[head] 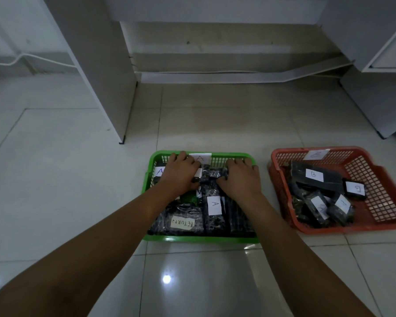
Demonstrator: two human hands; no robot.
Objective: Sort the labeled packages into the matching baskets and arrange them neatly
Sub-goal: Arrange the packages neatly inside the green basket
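Note:
A green basket [201, 239] with an "A" tag on its far wall lies on the floor, packed with black wrapped packages. One package [214, 205] shows an "A" label, another [182, 223] a "RETURN" label. My left hand [181, 171] and my right hand [241, 177] both rest at the basket's far end, fingers curled around a small black package [212, 174] between them. To the right, a red basket [375, 179] tagged "B" holds several black packages [316, 177] with "B" labels, lying askew.
White cabinet legs [110, 88] stand behind the baskets on the left, and a white cabinet [375, 94] sits at the right. A white cable runs along the back wall. Glossy floor tiles surround both baskets.

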